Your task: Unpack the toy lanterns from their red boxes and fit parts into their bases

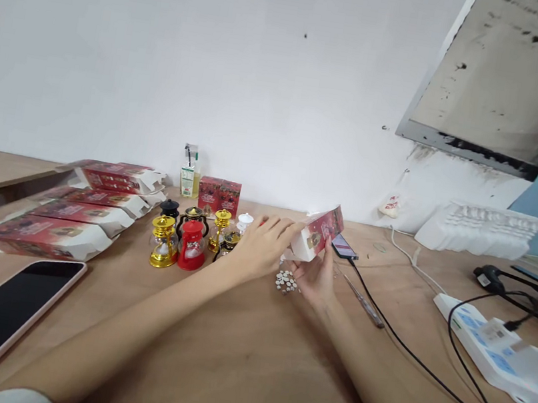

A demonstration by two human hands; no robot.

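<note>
A red-and-white printed cardboard box (324, 231) is held tilted above the table. My right hand (317, 277) grips it from below and from the right. At its left end my left hand (265, 245) is closed, fingertips against the white flap; a speck of red shows by the fingers, but what they hold is hidden. Under the hands lies a scatter of small silver button cells (286, 281). Left of my left hand stand several miniature lanterns, among them a red lantern (192, 245), a gold lantern (164, 242) and a white lantern (244, 221).
Several red boxes (49, 236) with open flaps lie at the left, near a large phone (3, 317). Another red box (219, 195) and a bottle (190, 176) stand by the wall. At right are a smaller phone (344, 246), a screwdriver (365, 302), cables and a power strip (494, 350).
</note>
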